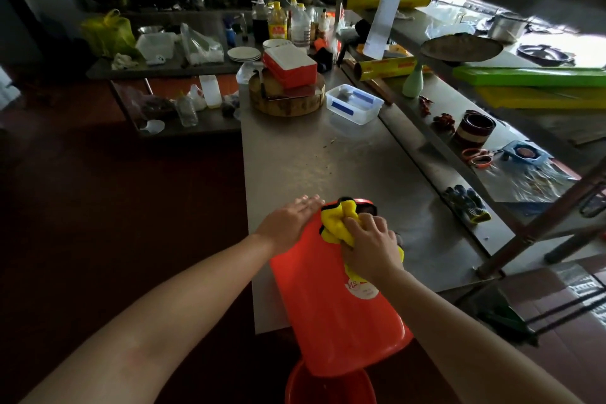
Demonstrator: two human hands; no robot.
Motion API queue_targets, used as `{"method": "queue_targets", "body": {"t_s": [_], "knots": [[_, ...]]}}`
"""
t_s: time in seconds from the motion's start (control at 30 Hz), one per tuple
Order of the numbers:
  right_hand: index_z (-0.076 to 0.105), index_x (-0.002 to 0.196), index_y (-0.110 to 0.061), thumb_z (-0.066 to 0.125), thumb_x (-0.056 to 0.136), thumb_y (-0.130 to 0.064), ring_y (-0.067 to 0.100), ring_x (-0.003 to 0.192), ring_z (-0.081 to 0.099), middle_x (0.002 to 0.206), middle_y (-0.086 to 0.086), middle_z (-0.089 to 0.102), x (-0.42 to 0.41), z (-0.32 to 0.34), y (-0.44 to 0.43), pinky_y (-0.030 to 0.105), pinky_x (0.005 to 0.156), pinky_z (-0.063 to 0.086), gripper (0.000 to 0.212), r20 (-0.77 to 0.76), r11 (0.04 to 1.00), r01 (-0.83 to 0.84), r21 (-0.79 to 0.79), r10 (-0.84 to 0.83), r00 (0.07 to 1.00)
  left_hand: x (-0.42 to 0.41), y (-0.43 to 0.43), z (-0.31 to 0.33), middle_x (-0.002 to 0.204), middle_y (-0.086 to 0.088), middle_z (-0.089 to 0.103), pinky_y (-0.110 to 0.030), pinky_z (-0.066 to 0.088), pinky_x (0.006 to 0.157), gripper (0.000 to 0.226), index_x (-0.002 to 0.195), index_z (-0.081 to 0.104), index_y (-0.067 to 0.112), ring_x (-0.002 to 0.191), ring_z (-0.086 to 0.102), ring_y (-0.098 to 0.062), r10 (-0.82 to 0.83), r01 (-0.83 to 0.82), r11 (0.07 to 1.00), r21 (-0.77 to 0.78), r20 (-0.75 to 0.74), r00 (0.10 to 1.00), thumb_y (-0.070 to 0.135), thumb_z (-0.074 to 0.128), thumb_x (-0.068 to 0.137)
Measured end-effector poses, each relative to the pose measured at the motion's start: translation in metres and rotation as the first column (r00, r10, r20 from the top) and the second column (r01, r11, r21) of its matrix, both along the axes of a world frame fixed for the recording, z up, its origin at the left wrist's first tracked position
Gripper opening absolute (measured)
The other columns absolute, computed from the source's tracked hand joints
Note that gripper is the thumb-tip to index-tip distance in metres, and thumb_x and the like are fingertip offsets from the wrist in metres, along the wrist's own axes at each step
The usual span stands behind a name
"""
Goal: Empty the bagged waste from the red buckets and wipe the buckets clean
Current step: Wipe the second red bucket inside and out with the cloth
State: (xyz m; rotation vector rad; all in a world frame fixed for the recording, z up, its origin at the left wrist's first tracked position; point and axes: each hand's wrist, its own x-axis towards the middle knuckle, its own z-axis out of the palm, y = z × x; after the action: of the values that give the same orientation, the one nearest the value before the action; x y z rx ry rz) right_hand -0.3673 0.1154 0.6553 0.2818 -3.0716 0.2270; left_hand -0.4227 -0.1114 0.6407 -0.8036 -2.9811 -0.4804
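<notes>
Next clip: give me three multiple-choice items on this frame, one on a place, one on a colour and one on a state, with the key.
1. Where is the second red bucket?
A on a shelf
B under the rim of the tilted red bucket
C in a sink

2. What colour is the cloth?
A blue
B white
C yellow

3. How is the left hand?
A flat on the tilted red bucket
B gripping the cloth
C hanging free

Key:
1 B: it shows below the tilted one, lower than the steel counter.
2 C: the right hand grips a yellow cloth against the bucket.
3 A: its straight fingers lie on the bucket's side.
</notes>
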Motion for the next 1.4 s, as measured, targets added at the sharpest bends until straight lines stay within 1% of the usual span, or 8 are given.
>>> {"method": "queue_targets", "body": {"t_s": [0.13, 0.23, 0.43, 0.63, 0.83, 1.1, 1.27, 1.4], "knots": [[0.028, 0.146, -0.049, 0.032, 0.087, -0.082, 0.040, 0.152, 0.008, 0.162, 0.001, 0.018, 0.000, -0.012, -0.015, 0.059, 0.115, 0.031, 0.067, 0.078, 0.986, 0.006, -0.167, 0.007, 0.997, 0.001, -0.004, 0.000, 0.162, 0.001, 0.032, -0.033, 0.032, 0.119, 0.062, 0.158, 0.031, 0.019, 0.146, 0.037, -0.017, -0.013, -0.001, 0.984, 0.181, 0.078, 0.997, -0.001, 0.041, 0.099], [0.018, 0.151, -0.056, 0.007, 0.086, -0.086, 0.041, 0.153, 0.001, 0.169, -0.009, -0.003, -0.003, -0.014, -0.018, 0.059, 0.118, 0.026, 0.073, 0.043, 0.991, -0.065, -0.114, 0.070, 0.997, 0.000, -0.005, 0.002, 0.161, 0.000, 0.033, -0.028, 0.027, 0.121, 0.061, 0.156, 0.035, 0.019, 0.147, 0.035, -0.015, -0.011, -0.013, 0.977, 0.215, 0.110, 0.994, -0.002, 0.042, 0.100], [0.021, 0.156, -0.049, 0.031, 0.098, -0.068, 0.036, 0.154, 0.011, 0.169, -0.012, 0.001, -0.002, -0.023, -0.020, 0.053, 0.112, 0.037, 0.061, -0.023, 0.996, -0.052, -0.072, 0.051, 0.998, 0.014, -0.009, 0.002, 0.169, 0.001, 0.011, -0.038, 0.025, 0.122, 0.070, 0.161, 0.013, 0.032, 0.154, 0.016, -0.020, 0.046, -0.065, 0.993, 0.101, 0.179, 0.983, 0.001, 0.036, 0.102], [0.037, 0.147, -0.052, 0.026, 0.094, -0.074, 0.034, 0.151, 0.022, 0.169, -0.011, 0.011, 0.000, -0.023, -0.020, 0.053, 0.105, 0.043, 0.058, -0.050, 0.998, 0.002, -0.070, -0.006, 0.999, 0.050, -0.011, -0.023, 0.168, -0.010, -0.010, -0.055, 0.013, 0.122, 0.069, 0.157, -0.019, 0.033, 0.154, -0.003, -0.034, 0.223, -0.215, 0.974, -0.073, 0.138, 0.965, 0.044, 0.029, 0.108], [0.044, 0.144, -0.048, 0.036, 0.097, -0.069, 0.037, 0.145, 0.031, 0.167, -0.007, 0.018, 0.005, -0.027, -0.034, 0.055, 0.104, 0.042, 0.053, -0.110, 0.999, -0.038, 0.025, 0.041, 0.993, 0.037, -0.023, -0.021, 0.161, -0.010, 0.018, -0.051, 0.032, 0.113, 0.073, 0.160, -0.007, 0.035, 0.139, 0.031, -0.038, 0.163, -0.163, 0.987, -0.013, 0.174, 0.971, 0.040, 0.040, 0.105], [0.044, 0.143, -0.048, 0.038, 0.093, -0.072, 0.038, 0.143, 0.035, 0.164, -0.010, 0.024, 0.010, -0.036, -0.044, 0.054, 0.098, 0.045, 0.056, -0.172, 0.975, -0.210, 0.071, 0.219, 0.960, 0.044, -0.051, -0.030, 0.143, -0.010, 0.037, -0.048, 0.039, 0.107, 0.073, 0.161, 0.001, 0.034, 0.127, 0.041, -0.032, 0.115, -0.148, 0.980, 0.136, 0.220, 0.969, 0.026, 0.047, 0.104], [0.040, 0.144, -0.052, 0.042, 0.091, -0.072, 0.033, 0.144, 0.036, 0.164, -0.012, 0.024, 0.006, -0.040, -0.026, 0.053, 0.097, 0.048, 0.057, -0.183, 0.983, -0.182, 0.038, 0.186, 0.965, 0.039, -0.049, -0.022, 0.114, -0.008, 0.050, -0.041, 0.053, 0.077, 0.073, 0.158, 0.001, 0.034, 0.085, 0.051, -0.022, 0.126, -0.142, 0.986, 0.090, 0.165, 0.978, 0.009, 0.043, 0.105], [0.041, 0.143, -0.054, 0.044, 0.090, -0.071, 0.032, 0.143, 0.039, 0.163, -0.011, 0.029, 0.003, -0.040, -0.010, 0.054, 0.095, 0.050, 0.056, -0.172, 0.988, -0.148, -0.047, 0.138, 0.975, 0.035, -0.053, -0.019, 0.104, -0.007, 0.051, -0.040, 0.053, 0.068, 0.079, 0.157, 0.002, 0.031, 0.074, 0.057, -0.024, 0.122, -0.135, 0.988, 0.075, 0.153, 0.981, -0.002, 0.047, 0.101]]}}
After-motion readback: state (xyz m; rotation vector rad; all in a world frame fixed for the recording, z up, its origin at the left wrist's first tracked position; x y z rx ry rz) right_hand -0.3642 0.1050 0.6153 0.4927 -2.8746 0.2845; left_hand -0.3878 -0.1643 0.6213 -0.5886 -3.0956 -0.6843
